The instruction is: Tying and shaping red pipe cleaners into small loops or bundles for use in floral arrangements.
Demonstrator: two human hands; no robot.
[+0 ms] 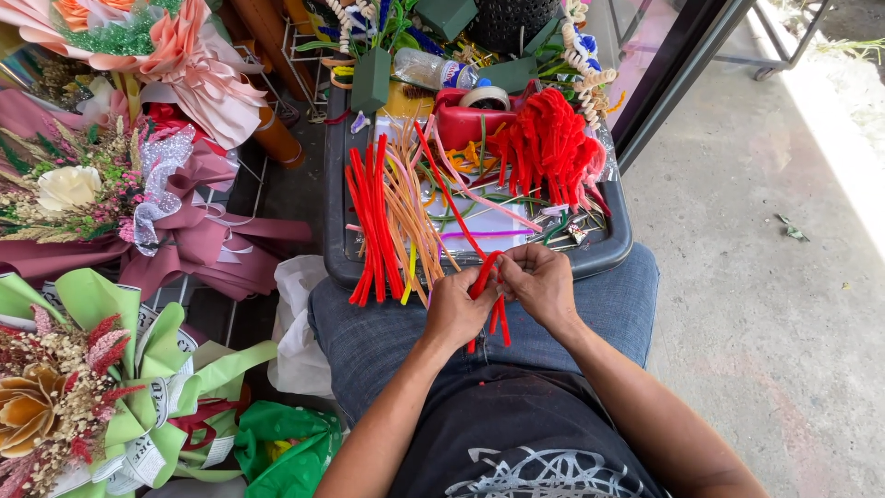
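Observation:
My left hand (456,309) and my right hand (539,281) meet over my lap, both pinching a small bundle of red pipe cleaners (486,277) bent into loops; its ends hang down between the hands. Just ahead, a dark grey tray (608,254) rests against my knees. In it lie straight red pipe cleaners (371,217), peach ones (410,217) and a heap of folded red pieces (548,143).
Wrapped bouquets stand to the left: pink paper (198,240) and green paper (138,369). A white plastic bag (300,346) and a green bag (286,447) lie by my left thigh. A red box with a tape roll (484,97), a plastic bottle (429,69) and green foam blocks (371,81) sit behind the tray. Concrete floor (765,277) lies right.

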